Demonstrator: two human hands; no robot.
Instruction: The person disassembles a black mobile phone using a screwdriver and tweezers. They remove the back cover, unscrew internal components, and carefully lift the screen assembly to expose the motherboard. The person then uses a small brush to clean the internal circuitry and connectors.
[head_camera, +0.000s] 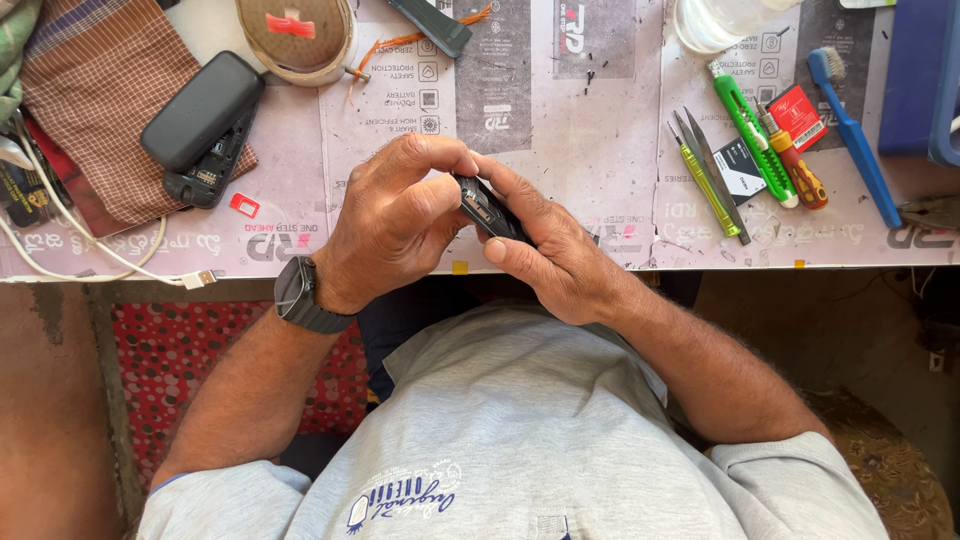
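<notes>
Both hands are closing around a small black phone (490, 210), pinched between them just above the near edge of the tabletop (600, 150). The left hand (395, 225) is curling over its upper-left end, thumb and fingertips pressing on it; the right hand (555, 250) is cradling it from below and to the right, fingers wrapped under. The phone's long axis is running diagonally, from upper left down to lower right, and it looks to be open at the back, though the fingers are hiding most of it. Neither hand is nearer; both are touching it.

Left of the left hand, a tiny red card (244, 205) is lying on the printed paper, and beyond it a black phone body with its loose cover (203, 112) is resting on checked cloth (90, 90). Right of the right hand, tweezers (715, 175) and a green screwdriver (705, 180) are lying side by side, then a black-and-white square label (740, 168), a green cutter (752, 135), a red packet (798, 115) and a blue toothbrush (855, 125).
</notes>
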